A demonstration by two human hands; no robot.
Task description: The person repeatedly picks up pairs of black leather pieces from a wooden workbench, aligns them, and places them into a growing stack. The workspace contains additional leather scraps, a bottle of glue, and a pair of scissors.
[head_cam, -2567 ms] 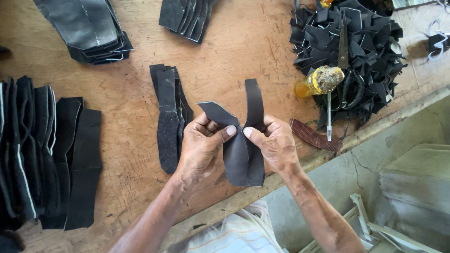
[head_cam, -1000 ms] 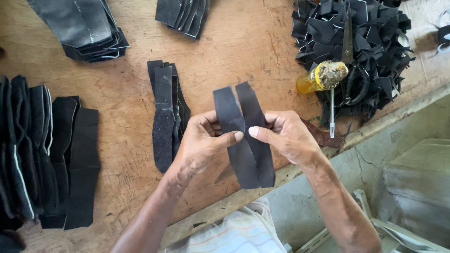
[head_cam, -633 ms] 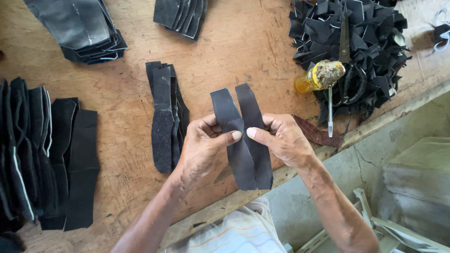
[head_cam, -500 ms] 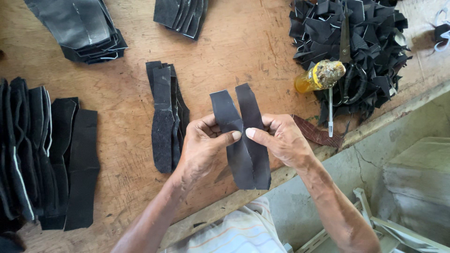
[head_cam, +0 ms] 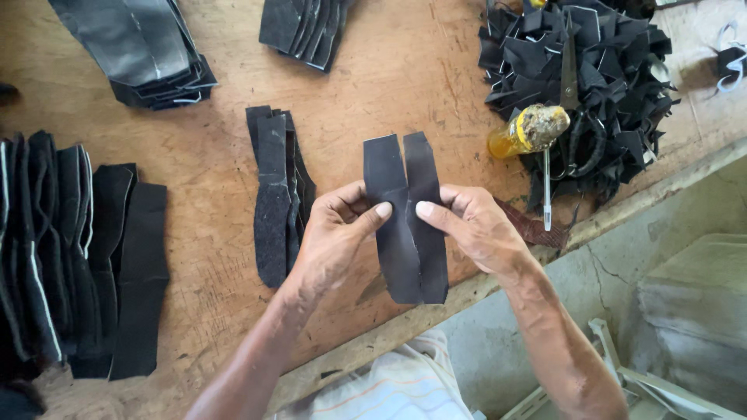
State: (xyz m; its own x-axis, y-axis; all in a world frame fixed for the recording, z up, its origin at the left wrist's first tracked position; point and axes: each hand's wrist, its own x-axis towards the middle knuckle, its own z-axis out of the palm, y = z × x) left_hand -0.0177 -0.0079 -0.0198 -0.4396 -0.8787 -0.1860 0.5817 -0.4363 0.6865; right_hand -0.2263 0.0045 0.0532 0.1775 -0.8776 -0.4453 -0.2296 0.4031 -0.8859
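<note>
Two long black leather strips (head_cam: 406, 210) are held side by side, edges touching, above the near edge of a wooden workbench (head_cam: 389, 85). My left hand (head_cam: 334, 241) pinches the left strip with thumb on top. My right hand (head_cam: 476, 229) pinches the right strip the same way. The strips stand roughly upright in view, their lower ends hanging past the bench edge. Just left of my left hand lies a small stack of similar dark cut pieces (head_cam: 276, 194).
A heap of black scraps (head_cam: 583, 70) fills the far right, with scissors (head_cam: 572, 85) on it and a yellow glue bottle (head_cam: 525, 131) and a pen (head_cam: 547, 190) beside it. Stacks of black pieces lie far left (head_cam: 78, 249), top left (head_cam: 140, 50) and top centre (head_cam: 303, 31).
The two strips, crossed and splayed earlier, have been brought parallel and edge to edge. Both hands stay near the bench's front edge.
</note>
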